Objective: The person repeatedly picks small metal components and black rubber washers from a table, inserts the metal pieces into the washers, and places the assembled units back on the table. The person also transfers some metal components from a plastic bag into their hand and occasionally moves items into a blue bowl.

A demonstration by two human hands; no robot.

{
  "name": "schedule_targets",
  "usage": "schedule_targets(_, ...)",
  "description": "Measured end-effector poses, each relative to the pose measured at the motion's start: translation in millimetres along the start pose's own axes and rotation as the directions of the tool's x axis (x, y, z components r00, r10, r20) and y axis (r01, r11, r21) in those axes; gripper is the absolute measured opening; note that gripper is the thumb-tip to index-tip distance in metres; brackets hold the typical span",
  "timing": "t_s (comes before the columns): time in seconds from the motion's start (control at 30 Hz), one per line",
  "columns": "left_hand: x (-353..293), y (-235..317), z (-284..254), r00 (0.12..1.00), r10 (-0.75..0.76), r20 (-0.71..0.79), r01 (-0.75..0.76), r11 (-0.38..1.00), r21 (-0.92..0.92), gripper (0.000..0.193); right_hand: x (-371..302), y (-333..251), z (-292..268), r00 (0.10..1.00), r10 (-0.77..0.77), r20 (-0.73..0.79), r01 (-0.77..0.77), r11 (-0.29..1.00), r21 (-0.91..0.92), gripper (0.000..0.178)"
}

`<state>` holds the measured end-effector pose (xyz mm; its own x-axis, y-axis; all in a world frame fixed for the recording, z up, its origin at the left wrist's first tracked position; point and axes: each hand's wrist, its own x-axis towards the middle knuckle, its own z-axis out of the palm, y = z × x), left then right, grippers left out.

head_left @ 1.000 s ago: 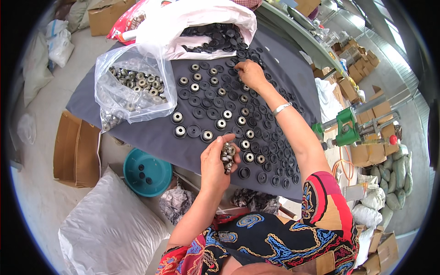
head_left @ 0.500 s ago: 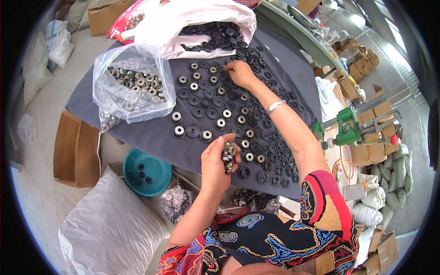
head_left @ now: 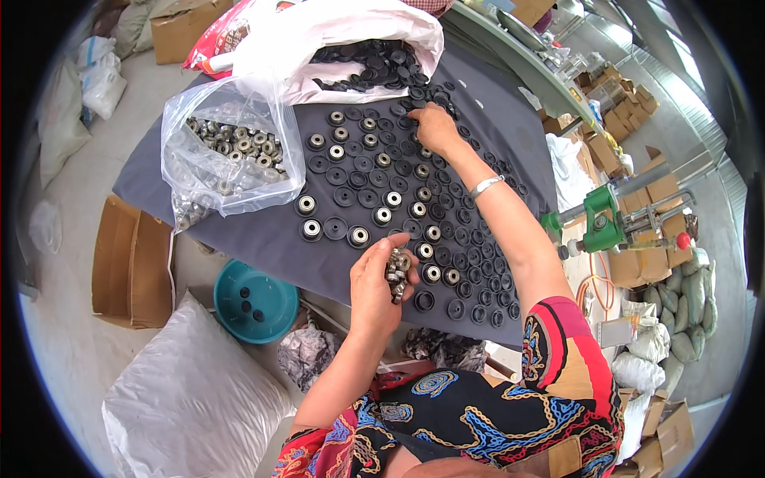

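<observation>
Seating metal bearings (head_left: 398, 275) in black caps (head_left: 344, 197), I judge.
Nearer me than the clear bag (head_left: 275, 189), my half-curled left hand (head_left: 373, 283) cups a clutch of bearings. Right of that bag, caps dot the surface (head_left: 263, 245), several already filled. Farther off, my right hand (head_left: 437, 130) bends down among the caps; its closure and grip I cannot tell. Next calls for centring one bearing.

Metal bearings (head_left: 397, 275) in left hand (head_left: 371, 284), right hand (head_left: 437, 131) at black discs (head_left: 344, 197), 3 dark discs (head_left: 245, 306) in teal basin (head_left: 276, 296)
</observation>
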<state>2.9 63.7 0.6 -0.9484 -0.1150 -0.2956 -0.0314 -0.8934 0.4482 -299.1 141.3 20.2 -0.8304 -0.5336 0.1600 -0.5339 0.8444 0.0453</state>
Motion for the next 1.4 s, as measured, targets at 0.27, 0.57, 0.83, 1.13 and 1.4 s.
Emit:
schedule_targets(0.27,2.3,0.6,-2.0,1.0,-0.017,0.004,0.017,0.996,-0.088,0.045,-13.8,2.9,-10.8,0.975,-0.095,-0.202,0.137,0.969,0.205,0.024)
schedule_targets(0.57,-1.1,-0.2,-7.3,0.997,-0.058,0.051,0.065,0.985,-0.161,0.063,-152.4,-94.7,-91.7,0.771,-0.635,0.051,0.445,0.594,0.671,0.022)
schedule_targets(0.83,-1.7,-0.9,6.5,0.994,-0.094,-0.054,0.086,0.988,-0.124,0.057,-180.8,-113.2,-94.7,0.717,-0.696,0.028,0.667,0.697,0.262,0.016)
schedule_targets(1.13,4.6,-7.5,-8.4,0.992,-0.101,0.077,0.112,0.983,-0.144,0.06,-158.5,-99.5,-92.4,0.759,-0.647,-0.073,0.598,0.649,0.469,0.024)
schedule_targets(1.4,2.9,-5.4,-1.8,0.989,-0.088,0.116,0.107,0.98,-0.166,0.029,-23.8,-9.9,-49.0,0.985,-0.165,-0.042,0.169,0.91,0.378,0.025)
